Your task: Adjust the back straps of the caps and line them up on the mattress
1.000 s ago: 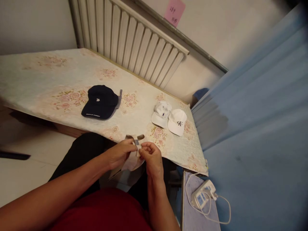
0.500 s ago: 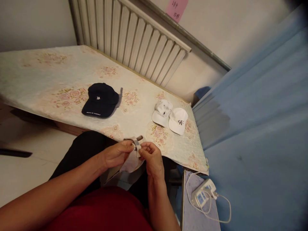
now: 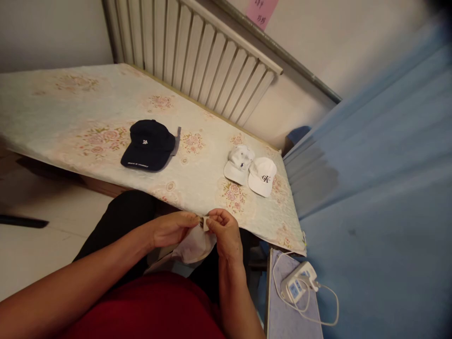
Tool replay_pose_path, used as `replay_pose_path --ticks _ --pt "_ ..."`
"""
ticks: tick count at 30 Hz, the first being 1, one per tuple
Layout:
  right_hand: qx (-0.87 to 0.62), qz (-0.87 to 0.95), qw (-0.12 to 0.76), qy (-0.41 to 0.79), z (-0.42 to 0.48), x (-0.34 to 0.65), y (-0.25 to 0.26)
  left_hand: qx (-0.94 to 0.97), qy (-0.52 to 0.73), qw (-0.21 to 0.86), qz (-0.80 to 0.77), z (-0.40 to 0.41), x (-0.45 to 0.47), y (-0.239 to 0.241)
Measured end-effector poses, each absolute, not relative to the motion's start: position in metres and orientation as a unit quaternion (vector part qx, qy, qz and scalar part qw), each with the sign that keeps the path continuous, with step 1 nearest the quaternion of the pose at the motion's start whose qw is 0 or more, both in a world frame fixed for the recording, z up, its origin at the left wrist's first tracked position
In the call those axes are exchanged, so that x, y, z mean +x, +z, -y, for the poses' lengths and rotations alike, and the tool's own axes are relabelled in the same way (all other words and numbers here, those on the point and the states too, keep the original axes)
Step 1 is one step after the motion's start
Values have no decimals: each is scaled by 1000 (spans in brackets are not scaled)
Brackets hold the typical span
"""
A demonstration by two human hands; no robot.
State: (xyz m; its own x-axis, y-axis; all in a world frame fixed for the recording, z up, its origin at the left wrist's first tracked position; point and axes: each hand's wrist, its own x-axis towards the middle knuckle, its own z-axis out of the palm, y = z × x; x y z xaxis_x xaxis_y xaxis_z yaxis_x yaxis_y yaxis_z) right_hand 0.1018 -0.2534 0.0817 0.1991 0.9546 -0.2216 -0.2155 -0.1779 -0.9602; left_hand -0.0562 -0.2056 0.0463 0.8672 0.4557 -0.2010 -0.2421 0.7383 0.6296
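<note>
Over my lap I hold a pale baseball cap [image 3: 193,246] by the adjusting strap at its back. My left hand [image 3: 172,228] pinches the strap beside a small metal buckle [image 3: 201,223]. The thumb and fingers of my right hand [image 3: 226,237] are closed on the light strap end [image 3: 206,224] just right of the buckle. Most of the strap is hidden by my fingers. Beyond my hands, a dark navy cap [image 3: 150,145] with white lettering rests on the bed, its strap sticking out to the right. Two white caps, one with a small horse logo [image 3: 239,162] and one marked CK [image 3: 262,176], touch side by side.
The bed [image 3: 197,186] has a pale floral cover. Behind it stands a radiator [image 3: 197,59]. A blue curtain [image 3: 370,188] hangs at the right. On a small side table [image 3: 278,315] lies a white power strip [image 3: 299,282] with a looped cable.
The strap loop and dark end that stuck up above my fingers no longer show. The cap's crown hangs slightly farther right, and my hands stay close together on the strap.
</note>
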Motion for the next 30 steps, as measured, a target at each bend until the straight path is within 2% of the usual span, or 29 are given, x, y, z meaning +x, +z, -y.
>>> replay_pose_path --ticks 11,25,30 --pt "-567 353 533 520 259 102 73 264 217 915 -215 208 -52 46" --pt "-586 410 455 530 266 99 68 249 218 923 -196 212 -51 45" --pt "-561 372 480 563 265 102 70 234 226 925 -196 214 -54 42"
